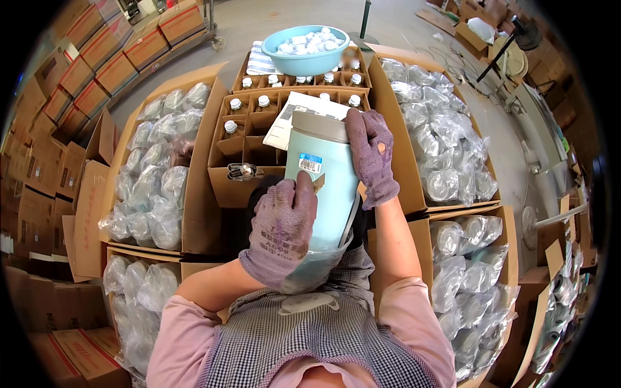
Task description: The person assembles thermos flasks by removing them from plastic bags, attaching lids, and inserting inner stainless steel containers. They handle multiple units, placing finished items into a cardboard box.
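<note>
A large light-blue vacuum flask [334,194] with a grey lid [321,125] slants across my lap, its lid end pointing away from me. My right hand [373,155], in a purple-grey glove, grips the flask by the lid at its far right side. Lower down, my gloved left hand [282,226] presses against the flask's left side. A small brownish, pointed flat piece [319,183] shows by its fingertips; I cannot tell what it is. Above that hand is a blue-and-white barcode label [310,163]. Clear plastic wrap [310,275] covers the flask's lower end.
Ahead stands a divided carton [226,152] with several capped bottles and a printed sheet [284,126]. Behind it, a blue basin [304,63] of white pieces rests on another carton. Open boxes of plastic-wrapped items [155,155] [443,142] flank me. Stacked cartons [116,68] line the left.
</note>
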Demonstrator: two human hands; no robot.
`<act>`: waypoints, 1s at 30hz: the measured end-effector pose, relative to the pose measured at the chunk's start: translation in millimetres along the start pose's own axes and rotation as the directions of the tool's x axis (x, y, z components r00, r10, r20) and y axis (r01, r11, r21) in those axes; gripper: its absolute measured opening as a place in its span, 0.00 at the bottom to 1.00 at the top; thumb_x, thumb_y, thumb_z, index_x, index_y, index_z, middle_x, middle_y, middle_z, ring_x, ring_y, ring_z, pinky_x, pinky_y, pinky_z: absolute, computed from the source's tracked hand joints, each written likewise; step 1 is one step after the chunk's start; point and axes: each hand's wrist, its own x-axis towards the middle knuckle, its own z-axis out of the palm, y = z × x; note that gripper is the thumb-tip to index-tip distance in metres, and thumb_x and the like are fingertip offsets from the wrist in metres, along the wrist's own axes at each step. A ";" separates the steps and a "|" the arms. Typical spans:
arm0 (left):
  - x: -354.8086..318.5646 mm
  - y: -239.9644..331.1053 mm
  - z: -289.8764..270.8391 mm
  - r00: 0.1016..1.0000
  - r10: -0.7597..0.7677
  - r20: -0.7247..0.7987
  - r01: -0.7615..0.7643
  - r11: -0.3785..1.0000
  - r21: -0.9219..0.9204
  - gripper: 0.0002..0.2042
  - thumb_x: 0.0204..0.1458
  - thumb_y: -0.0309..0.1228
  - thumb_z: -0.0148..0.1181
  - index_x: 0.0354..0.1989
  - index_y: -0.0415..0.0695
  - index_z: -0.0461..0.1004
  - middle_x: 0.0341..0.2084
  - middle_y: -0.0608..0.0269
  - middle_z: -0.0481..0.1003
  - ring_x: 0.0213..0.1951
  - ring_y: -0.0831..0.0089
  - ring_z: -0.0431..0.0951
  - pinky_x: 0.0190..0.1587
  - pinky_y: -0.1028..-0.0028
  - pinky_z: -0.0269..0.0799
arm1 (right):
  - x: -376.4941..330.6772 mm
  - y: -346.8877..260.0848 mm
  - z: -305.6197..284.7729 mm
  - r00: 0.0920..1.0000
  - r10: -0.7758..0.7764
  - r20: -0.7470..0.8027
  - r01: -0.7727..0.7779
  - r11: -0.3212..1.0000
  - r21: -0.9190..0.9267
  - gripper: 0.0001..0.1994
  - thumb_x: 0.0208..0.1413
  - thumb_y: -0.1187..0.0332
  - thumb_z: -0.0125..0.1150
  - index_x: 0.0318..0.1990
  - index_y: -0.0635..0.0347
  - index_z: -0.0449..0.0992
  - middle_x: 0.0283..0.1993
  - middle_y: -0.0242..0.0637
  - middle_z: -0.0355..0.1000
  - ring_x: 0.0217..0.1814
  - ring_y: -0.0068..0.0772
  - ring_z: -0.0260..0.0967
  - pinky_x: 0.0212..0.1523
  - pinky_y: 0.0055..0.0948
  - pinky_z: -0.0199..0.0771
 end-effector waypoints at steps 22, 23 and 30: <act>-0.4 16.6 5.8 0.996 -0.076 -0.048 0.084 0.975 0.205 0.21 0.54 0.28 0.59 0.56 0.35 0.66 0.35 0.56 0.70 0.35 0.63 0.76 0.36 0.69 0.74 | -1.7 1.8 5.7 0.996 -0.074 -0.052 0.068 0.992 -0.111 0.08 0.60 0.67 0.57 0.45 0.52 0.78 0.30 0.40 0.71 0.37 0.46 0.66 0.40 0.43 0.68; 0.5 16.8 6.5 0.994 -0.078 -0.080 0.093 0.976 0.197 0.21 0.54 0.28 0.59 0.55 0.35 0.67 0.34 0.56 0.70 0.34 0.63 0.76 0.36 0.69 0.74 | -1.4 1.1 5.7 0.995 -0.083 -0.055 0.076 0.990 -0.118 0.08 0.60 0.67 0.57 0.44 0.53 0.78 0.30 0.40 0.70 0.36 0.46 0.66 0.40 0.43 0.67; 7.0 10.0 4.6 0.987 -0.161 -0.023 0.161 0.987 -0.018 0.15 0.53 0.28 0.62 0.48 0.39 0.70 0.33 0.54 0.70 0.34 0.57 0.76 0.36 0.66 0.73 | 0.2 -6.8 6.1 0.989 0.106 -0.100 -0.107 0.994 -0.013 0.07 0.60 0.65 0.58 0.39 0.57 0.79 0.28 0.42 0.70 0.36 0.46 0.66 0.40 0.43 0.67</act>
